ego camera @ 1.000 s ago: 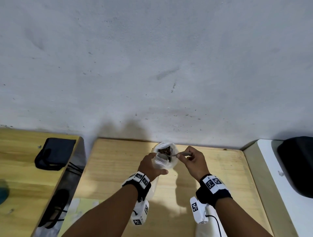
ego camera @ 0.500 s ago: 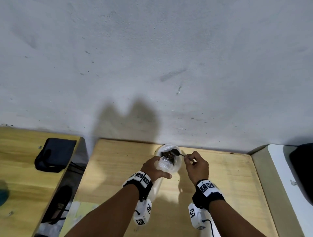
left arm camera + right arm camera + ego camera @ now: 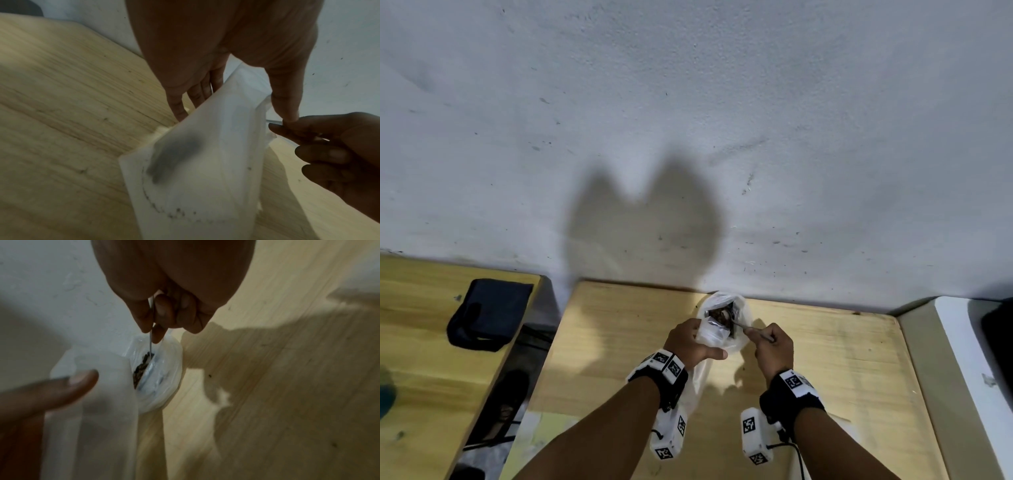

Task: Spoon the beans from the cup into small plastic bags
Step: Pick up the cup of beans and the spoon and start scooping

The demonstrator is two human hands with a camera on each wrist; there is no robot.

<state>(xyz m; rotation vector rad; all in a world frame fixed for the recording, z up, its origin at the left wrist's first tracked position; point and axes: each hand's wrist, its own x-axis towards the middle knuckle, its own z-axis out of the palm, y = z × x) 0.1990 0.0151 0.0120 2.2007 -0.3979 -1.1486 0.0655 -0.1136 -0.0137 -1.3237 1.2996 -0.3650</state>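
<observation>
Beans (image 3: 719, 314) sit dark in the clear cup (image 3: 740, 334) on the desk (image 3: 619, 325). Right hand (image 3: 772, 346) pinches the spoon (image 3: 738, 323) handle, bowl in the cup. Left hand (image 3: 688, 342) pinches a plastic bag (image 3: 197, 162) beside the cup: limp, slippery film, best held at its rim.

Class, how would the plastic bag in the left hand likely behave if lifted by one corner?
Probably floppy: the bag hangs in creased folds under the left hand. Likely light, since thin translucent film shows a dark shadow through it. It may be slippery, so the open mouth could sag shut unless held.
</observation>
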